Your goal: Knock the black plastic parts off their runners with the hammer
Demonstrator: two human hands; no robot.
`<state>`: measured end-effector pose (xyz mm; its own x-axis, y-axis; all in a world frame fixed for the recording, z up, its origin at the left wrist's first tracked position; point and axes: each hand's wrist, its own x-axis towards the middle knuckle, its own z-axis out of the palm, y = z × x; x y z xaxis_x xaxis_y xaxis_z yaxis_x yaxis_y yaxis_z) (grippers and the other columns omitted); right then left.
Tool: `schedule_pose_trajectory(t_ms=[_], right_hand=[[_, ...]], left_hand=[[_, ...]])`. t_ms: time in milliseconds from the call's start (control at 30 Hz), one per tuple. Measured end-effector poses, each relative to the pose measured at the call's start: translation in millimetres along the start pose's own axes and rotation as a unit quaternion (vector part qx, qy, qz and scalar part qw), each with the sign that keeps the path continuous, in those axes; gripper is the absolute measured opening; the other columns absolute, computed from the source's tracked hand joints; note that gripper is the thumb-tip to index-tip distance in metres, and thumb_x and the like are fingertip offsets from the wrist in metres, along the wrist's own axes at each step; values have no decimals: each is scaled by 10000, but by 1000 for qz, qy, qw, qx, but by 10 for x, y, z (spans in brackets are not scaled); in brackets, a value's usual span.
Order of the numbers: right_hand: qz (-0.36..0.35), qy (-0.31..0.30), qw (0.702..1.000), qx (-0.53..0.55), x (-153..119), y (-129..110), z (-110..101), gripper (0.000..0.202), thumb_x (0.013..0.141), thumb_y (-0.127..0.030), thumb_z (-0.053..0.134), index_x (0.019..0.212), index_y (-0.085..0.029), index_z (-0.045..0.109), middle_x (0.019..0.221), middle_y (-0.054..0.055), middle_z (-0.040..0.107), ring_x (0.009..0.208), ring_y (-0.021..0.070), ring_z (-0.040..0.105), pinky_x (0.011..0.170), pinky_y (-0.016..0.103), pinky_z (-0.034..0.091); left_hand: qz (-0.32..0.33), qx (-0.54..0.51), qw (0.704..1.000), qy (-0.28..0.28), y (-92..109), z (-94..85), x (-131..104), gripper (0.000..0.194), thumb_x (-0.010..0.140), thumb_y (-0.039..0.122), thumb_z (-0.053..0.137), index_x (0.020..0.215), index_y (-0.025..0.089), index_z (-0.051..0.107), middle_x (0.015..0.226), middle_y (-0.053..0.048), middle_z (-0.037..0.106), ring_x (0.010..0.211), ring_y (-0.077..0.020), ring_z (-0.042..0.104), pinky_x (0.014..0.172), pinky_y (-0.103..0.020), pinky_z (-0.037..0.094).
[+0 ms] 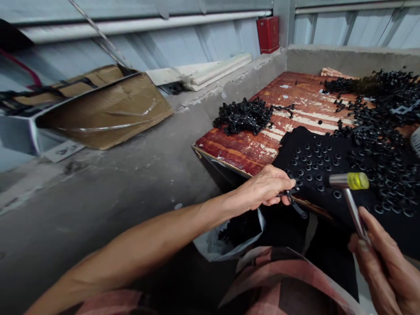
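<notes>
My left hand [267, 189] pinches a small black linked part [298, 209] at the front edge of the table, and one strip of it hangs below the fingers. A small hammer [350, 199] with a yellow face and a metal handle is gripped in my right hand [380, 258], its head above the black cloth. Several round black pieces [308, 167] lie in loose rows on the black cloth [288, 151]. To the right, more round pieces [393, 188] are crowded together.
A pile of black parts [244, 114] sits on the worn red table [229, 151], with larger heaps [377, 100] at the back right. Below the table is an open plastic bag [210, 245]. A cardboard box [114, 109] and a red tin [268, 35] stand along the wall.
</notes>
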<state>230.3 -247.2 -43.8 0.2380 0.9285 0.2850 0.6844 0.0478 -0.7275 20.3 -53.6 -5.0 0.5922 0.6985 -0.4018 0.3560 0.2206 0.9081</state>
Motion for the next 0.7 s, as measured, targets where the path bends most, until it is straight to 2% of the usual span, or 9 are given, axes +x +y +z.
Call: schedule_pose_trajectory(t_ms=[67, 100, 167, 267, 367, 467, 567, 600, 700], right_hand=[[-120, 0, 993, -18, 140, -84, -15, 600, 958, -205, 507, 1516, -357, 346, 1439, 14, 530, 1197, 206, 598, 980, 292, 510], [-152, 15, 988, -35, 202, -133, -17, 620, 951, -158, 501, 1517, -358, 343, 1405, 23, 557, 1181, 206, 608, 978, 301, 514], [-173, 42, 982, -65, 303, -215, -16, 651, 948, -104, 477, 1529, -351, 316, 1302, 50, 615, 1084, 202, 658, 910, 295, 554], [-187, -16, 976, -115, 402, -245, -9, 627, 965, -112, 428, 1546, -300, 287, 1076, 82, 667, 876, 191, 713, 710, 258, 599], [-187, -78, 968, -149, 449, -232, -33, 600, 972, -114, 401, 1543, -267, 299, 1020, 93, 665, 803, 189, 722, 648, 255, 601], [-205, -53, 969, -131, 458, -280, -88, 613, 965, -102, 420, 1544, -266, 300, 1079, 98, 663, 807, 173, 719, 584, 199, 578], [-215, -10, 966, -142, 452, -329, -125, 658, 947, -81, 442, 1552, -282, 278, 1043, 82, 673, 802, 175, 718, 549, 188, 564], [-213, -20, 965, -155, 449, -326, -131, 659, 944, -85, 436, 1554, -274, 273, 1018, 82, 676, 799, 185, 719, 544, 199, 569], [-192, -100, 959, -181, 437, -270, -144, 625, 949, -111, 391, 1552, -237, 283, 995, 98, 674, 783, 207, 721, 502, 218, 571]], left_hand=[[-12, 22, 1000, 0, 42, -12, 1, 272, 847, 378, 573, 720, 137, 584, 575, -20, 653, 294, -25, 357, 292, -156, 179], [-19, 32, 999, 2, 66, -12, -2, 274, 847, 378, 569, 715, 138, 582, 572, -20, 651, 292, -27, 357, 288, -158, 176], [-29, 40, 999, 0, 105, -5, -10, 282, 848, 379, 564, 701, 139, 577, 565, -20, 645, 293, -30, 354, 281, -160, 169], [-27, 24, 999, -8, 123, 3, -19, 278, 851, 363, 561, 689, 137, 569, 565, -17, 640, 303, -29, 360, 281, -154, 170], [-26, 16, 1000, -7, 124, 0, -26, 268, 854, 349, 566, 696, 133, 574, 571, -14, 643, 303, -26, 369, 284, -148, 177], [-33, 15, 999, -6, 150, 2, -36, 266, 865, 323, 560, 682, 130, 563, 553, -8, 634, 299, -18, 357, 292, -143, 180], [-38, 16, 999, -12, 168, 13, -35, 268, 871, 312, 561, 673, 131, 556, 550, -7, 633, 298, -17, 350, 290, -144, 165], [-36, 9, 999, -16, 161, 15, -29, 269, 871, 310, 560, 670, 131, 554, 543, -5, 630, 298, -17, 348, 291, -145, 169], [-23, -15, 999, -26, 110, 11, -2, 275, 872, 307, 554, 662, 130, 550, 533, -4, 624, 302, -15, 348, 301, -143, 181]])
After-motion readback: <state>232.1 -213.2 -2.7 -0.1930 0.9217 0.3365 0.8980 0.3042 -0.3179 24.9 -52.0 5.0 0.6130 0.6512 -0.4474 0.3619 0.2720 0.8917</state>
